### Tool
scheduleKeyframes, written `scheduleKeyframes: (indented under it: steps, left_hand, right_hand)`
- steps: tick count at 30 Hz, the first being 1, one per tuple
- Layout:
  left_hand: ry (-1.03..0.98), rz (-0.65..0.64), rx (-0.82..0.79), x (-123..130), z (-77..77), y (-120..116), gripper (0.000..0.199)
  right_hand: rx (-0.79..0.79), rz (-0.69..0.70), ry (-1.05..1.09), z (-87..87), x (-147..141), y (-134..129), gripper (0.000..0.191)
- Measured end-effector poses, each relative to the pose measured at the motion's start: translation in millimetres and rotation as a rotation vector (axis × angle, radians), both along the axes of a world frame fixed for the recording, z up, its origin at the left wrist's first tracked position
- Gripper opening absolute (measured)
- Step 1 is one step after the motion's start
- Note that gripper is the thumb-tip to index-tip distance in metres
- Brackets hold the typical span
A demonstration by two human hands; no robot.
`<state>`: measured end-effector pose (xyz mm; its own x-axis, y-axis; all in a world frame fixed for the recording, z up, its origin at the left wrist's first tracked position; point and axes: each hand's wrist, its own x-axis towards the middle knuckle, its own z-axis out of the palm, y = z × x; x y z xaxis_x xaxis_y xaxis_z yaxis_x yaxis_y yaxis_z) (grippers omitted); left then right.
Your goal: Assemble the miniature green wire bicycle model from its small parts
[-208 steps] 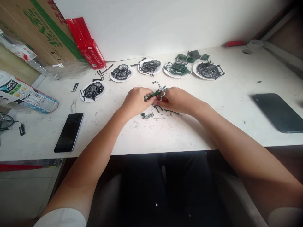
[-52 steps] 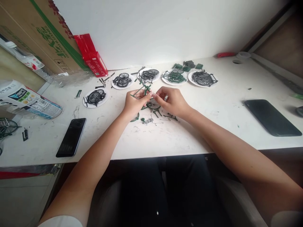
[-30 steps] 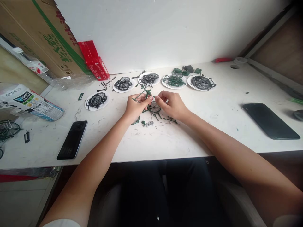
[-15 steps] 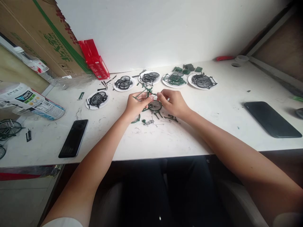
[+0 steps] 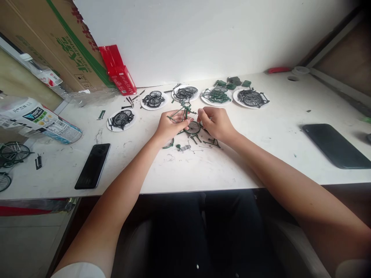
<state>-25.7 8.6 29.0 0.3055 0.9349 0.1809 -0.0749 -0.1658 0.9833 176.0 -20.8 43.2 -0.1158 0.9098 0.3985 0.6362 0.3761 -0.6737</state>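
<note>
My left hand (image 5: pixel 171 125) is closed on a small green model bicycle frame (image 5: pixel 186 112), held tilted above the table between thumb and fingers. At the frame's right side, my right hand (image 5: pixel 216 121) is closed in a pinch. Whatever lies between its fingertips is too small to make out. Below the hands a spoked wheel (image 5: pixel 193 127) with a dark green rim lies on the table. Around it are a green curved mudguard (image 5: pixel 168 144), a small silver rack-like part (image 5: pixel 184 148), thin metal rods (image 5: pixel 199 150) and a dark forked part (image 5: pixel 213 143).
Paper plates (image 5: pixel 131 124) of bicycle parts line the back of the table. Green pieces (image 5: pixel 234 81) lie behind them. A phone (image 5: pixel 92 166) is at left, a dark flat slab (image 5: pixel 337 146) at right. A bottle (image 5: pixel 49 119), red box (image 5: pixel 120 75) and carton (image 5: pixel 66 42) stand at left.
The view has shifted slightly, so everything sits a little further right. My right fingertips have drawn slightly away from the frame. My left hand keeps its hold.
</note>
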Motion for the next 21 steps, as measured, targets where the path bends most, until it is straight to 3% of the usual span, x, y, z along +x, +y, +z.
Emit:
scheduleKeyframes:
  steps: [12,21]
  left_hand:
    - [0.035,-0.017,0.012,0.0,2.3,-0.6,0.04]
    - [0.018,0.007,0.058,0.2,-4.0,0.9,0.047]
  right_hand:
    - [0.035,-0.003,0.033,-0.1,0.3,1.0,0.051]
    - [-0.008,0.011,0.024,-1.4,0.9,0.8,0.078]
